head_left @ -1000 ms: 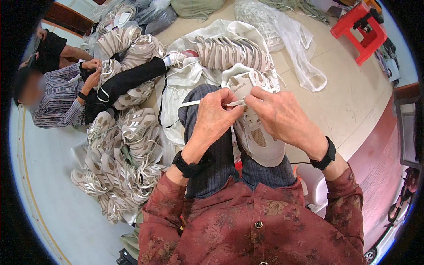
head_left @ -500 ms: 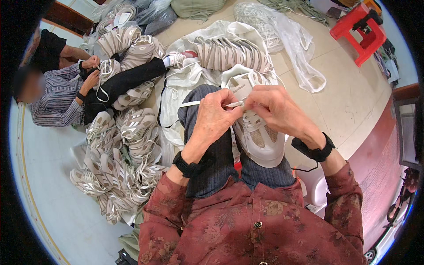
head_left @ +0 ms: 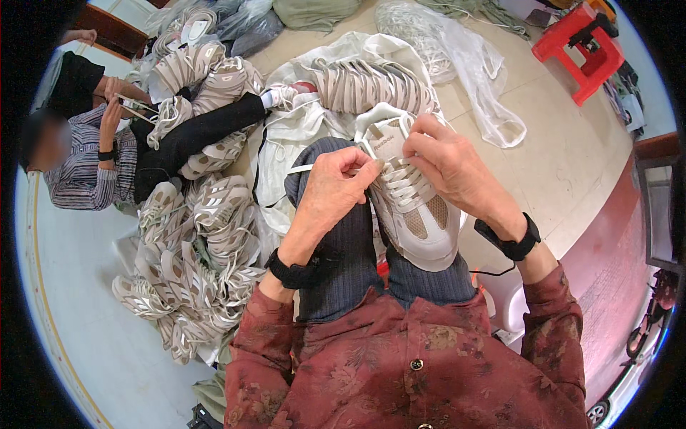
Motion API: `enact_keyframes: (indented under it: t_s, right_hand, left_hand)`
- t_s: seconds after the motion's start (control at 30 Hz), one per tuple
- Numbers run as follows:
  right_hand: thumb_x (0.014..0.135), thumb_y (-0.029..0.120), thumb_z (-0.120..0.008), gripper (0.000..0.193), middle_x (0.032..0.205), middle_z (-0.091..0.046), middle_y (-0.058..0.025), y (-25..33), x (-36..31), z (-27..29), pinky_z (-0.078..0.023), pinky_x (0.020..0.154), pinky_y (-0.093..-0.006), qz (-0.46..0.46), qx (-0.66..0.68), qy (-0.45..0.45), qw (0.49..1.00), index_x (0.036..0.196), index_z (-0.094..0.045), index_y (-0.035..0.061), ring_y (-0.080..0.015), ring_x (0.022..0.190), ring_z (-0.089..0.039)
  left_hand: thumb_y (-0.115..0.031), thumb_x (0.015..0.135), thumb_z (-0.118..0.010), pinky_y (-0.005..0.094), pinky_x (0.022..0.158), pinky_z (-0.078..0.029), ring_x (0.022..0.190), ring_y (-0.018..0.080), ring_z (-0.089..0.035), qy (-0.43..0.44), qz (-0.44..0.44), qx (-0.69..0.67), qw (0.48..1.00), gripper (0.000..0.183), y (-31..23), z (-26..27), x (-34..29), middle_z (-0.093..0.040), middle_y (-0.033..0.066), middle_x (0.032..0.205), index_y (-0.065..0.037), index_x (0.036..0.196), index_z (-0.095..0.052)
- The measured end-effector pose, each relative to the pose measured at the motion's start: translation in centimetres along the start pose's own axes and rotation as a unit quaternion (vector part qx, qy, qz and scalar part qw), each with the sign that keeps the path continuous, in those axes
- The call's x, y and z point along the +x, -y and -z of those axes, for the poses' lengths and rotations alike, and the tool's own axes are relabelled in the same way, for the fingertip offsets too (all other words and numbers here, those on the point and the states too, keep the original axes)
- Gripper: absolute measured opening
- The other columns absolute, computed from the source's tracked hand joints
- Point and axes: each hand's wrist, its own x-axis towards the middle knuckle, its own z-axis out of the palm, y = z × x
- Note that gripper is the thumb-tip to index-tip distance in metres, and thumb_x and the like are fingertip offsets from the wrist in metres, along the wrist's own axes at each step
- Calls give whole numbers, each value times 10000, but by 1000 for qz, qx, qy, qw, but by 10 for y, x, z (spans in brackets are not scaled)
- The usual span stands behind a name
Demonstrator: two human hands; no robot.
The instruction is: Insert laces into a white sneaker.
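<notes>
A white and beige sneaker (head_left: 434,227) rests on my lap against my knees, its toe toward me and its tongue away from me. White lace crosses its middle in several rows. My left hand (head_left: 332,187) is pinched on a flat white shoelace (head_left: 300,169), whose loose end sticks out to the left. At the upper eyelets on the right side, my right hand (head_left: 461,171) has its thumb and fingers closed on the lace, most of which its fingers hide. Black bands circle both my wrists.
Piles of similar sneakers (head_left: 193,268) lie on the left. More sneakers (head_left: 375,89) stand in a row on white cloth ahead. A seated person (head_left: 89,157) at the left handles a lace. A red stool (head_left: 579,53) and clear plastic bag (head_left: 493,100) are at the far right.
My hands have moved apart from their meeting point over the laces, the left toward the shoe's left edge, the right to its right eyelets. The other person's hands have lifted, stretching a lace.
</notes>
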Motion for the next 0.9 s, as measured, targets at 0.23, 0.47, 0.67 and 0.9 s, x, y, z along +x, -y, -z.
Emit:
enact_keyframes:
  t_s: [0.23, 0.47, 0.67, 0.9]
  right_hand:
    - [893, 45, -571, 70, 958, -557, -164, 4, -4, -2, -503, 726, -468, -30, -38, -17, 999, 954, -571, 9, -393, 855, -625]
    - [864, -6, -565, 117, 935, -585, -184, 1, -7, 9, -495, 753, -473, -63, 71, 9, 995, 981, -574, -8, -408, 871, -617]
    - [814, -65, -568, 149, 939, -556, -204, 8, -13, -1, -494, 702, -476, -7, -67, -25, 997, 955, -533, -34, -421, 826, -612]
    - [762, -104, -550, 196, 1007, -504, -218, 5, -12, -5, -527, 664, -488, -3, -165, -18, 986, 938, -488, -43, -415, 784, -626]
  left_hand:
    - [-228, 936, -678, 222, 504, -458, 549, 61, -550, 0, -1, 11, 1000, 263, 0, -2, 1, -619, 9, 679, 29, 877, -681]
    - [-216, 930, -676, 226, 500, -457, 540, 64, -558, -17, -15, 27, 999, 252, 3, -4, 1, -621, 16, 675, 27, 865, -679]
    - [-198, 922, -672, 226, 499, -446, 540, 62, -552, -20, -22, 19, 999, 237, 4, -4, -3, -617, 10, 663, 28, 853, -678]
    - [-170, 885, -673, 247, 515, -427, 555, 61, -533, -28, -33, 51, 998, 225, 10, -2, -5, -606, 16, 622, 37, 799, -679]
